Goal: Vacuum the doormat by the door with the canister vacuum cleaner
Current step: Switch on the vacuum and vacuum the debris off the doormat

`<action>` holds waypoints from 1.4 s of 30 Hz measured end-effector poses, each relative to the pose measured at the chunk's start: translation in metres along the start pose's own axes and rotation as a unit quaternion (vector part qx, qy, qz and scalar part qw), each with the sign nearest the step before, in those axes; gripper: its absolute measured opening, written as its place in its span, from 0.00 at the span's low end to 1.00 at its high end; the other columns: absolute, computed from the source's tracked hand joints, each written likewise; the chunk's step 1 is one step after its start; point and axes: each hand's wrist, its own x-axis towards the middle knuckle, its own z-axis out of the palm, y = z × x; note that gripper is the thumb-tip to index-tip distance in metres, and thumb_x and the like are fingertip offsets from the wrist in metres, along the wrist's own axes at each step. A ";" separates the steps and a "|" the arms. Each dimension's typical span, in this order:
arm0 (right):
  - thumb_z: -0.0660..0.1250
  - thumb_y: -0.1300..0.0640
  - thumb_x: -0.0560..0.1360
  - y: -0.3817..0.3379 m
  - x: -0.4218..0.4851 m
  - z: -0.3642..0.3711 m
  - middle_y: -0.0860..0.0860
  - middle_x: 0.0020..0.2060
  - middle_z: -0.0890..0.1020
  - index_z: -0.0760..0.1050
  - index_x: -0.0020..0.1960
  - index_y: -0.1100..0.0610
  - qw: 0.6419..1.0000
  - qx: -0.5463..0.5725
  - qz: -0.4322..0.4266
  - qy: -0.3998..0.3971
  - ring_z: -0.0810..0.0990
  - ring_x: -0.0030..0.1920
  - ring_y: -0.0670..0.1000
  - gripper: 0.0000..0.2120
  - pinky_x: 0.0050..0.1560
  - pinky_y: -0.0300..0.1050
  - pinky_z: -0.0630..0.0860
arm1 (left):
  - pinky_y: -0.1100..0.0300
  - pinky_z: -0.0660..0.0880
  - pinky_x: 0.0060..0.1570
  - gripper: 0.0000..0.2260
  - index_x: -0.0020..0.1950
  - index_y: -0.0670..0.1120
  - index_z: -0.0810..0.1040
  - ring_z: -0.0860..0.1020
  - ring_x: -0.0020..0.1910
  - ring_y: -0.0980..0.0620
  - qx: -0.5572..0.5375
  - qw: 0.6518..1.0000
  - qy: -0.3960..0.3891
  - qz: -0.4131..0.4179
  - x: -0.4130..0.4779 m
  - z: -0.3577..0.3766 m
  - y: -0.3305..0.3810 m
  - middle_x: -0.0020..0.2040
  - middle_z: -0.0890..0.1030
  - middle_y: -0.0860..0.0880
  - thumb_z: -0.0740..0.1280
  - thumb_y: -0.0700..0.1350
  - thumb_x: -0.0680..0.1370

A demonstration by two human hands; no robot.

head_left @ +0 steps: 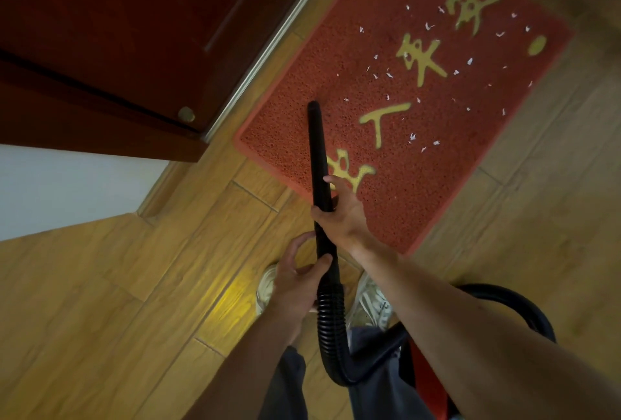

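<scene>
Doormat [420, 184] ahead of right hand [339, 214] gripping vacuum wand [317, 144], left hand [295, 281] gripping wand's rear end

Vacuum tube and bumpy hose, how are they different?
The tube is smooth and straight; the hose is ribbed and bends. The tube points at the doormat; the hose curls back past the legs. Both are black and joined end to end.

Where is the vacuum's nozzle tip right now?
Centre of the head view: the nozzle tip is over the doormat, toward the door, left of the scraps.
</scene>
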 end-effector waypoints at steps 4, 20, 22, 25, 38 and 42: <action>0.70 0.59 0.75 -0.002 -0.004 0.003 0.52 0.44 0.79 0.66 0.72 0.54 0.999 -0.016 -0.043 0.008 0.79 0.42 0.48 0.27 0.42 0.45 0.80 | 0.48 0.82 0.39 0.18 0.63 0.60 0.74 0.85 0.41 0.37 -0.007 1.000 0.005 0.003 0.000 -0.003 -0.002 0.46 0.86 0.39 0.70 0.42 0.79; 0.70 0.60 0.75 0.013 0.005 -0.033 0.48 0.43 0.81 0.67 0.71 0.56 0.998 0.027 0.003 0.048 0.79 0.37 0.40 0.26 0.35 0.28 0.75 | 0.51 0.80 0.38 0.17 0.60 0.63 0.73 0.85 0.41 0.38 0.062 0.997 -0.050 -0.022 0.014 0.024 0.011 0.44 0.86 0.40 0.70 0.44 0.79; 0.71 0.61 0.74 0.014 0.003 -0.035 0.45 0.39 0.80 0.69 0.70 0.56 0.998 0.028 -0.008 0.062 0.79 0.34 0.39 0.26 0.35 0.31 0.76 | 0.52 0.81 0.37 0.17 0.61 0.63 0.73 0.85 0.40 0.40 0.066 0.996 -0.054 -0.020 0.013 0.027 0.012 0.45 0.86 0.40 0.70 0.44 0.79; 0.71 0.61 0.73 0.017 0.002 -0.038 0.46 0.38 0.80 0.69 0.68 0.55 0.996 0.033 -0.014 0.079 0.80 0.35 0.42 0.25 0.40 0.42 0.80 | 0.49 0.82 0.39 0.17 0.61 0.64 0.74 0.85 0.41 0.40 0.079 0.995 -0.052 -0.015 0.014 0.029 0.011 0.44 0.86 0.41 0.70 0.43 0.79; 0.71 0.59 0.74 0.043 -0.012 -0.069 0.45 0.39 0.79 0.69 0.67 0.52 0.992 0.072 0.057 0.087 0.80 0.38 0.45 0.23 0.38 0.37 0.79 | 0.44 0.82 0.43 0.18 0.63 0.63 0.73 0.86 0.43 0.41 0.136 0.986 -0.087 -0.044 0.007 0.058 0.010 0.44 0.86 0.42 0.69 0.43 0.79; 0.71 0.60 0.74 0.053 -0.020 -0.077 0.47 0.40 0.80 0.70 0.66 0.53 0.988 0.087 0.065 0.109 0.82 0.40 0.50 0.22 0.41 0.44 0.82 | 0.48 0.81 0.41 0.18 0.63 0.63 0.73 0.85 0.44 0.40 0.156 0.982 -0.094 -0.047 0.005 0.066 0.006 0.42 0.85 0.42 0.69 0.43 0.79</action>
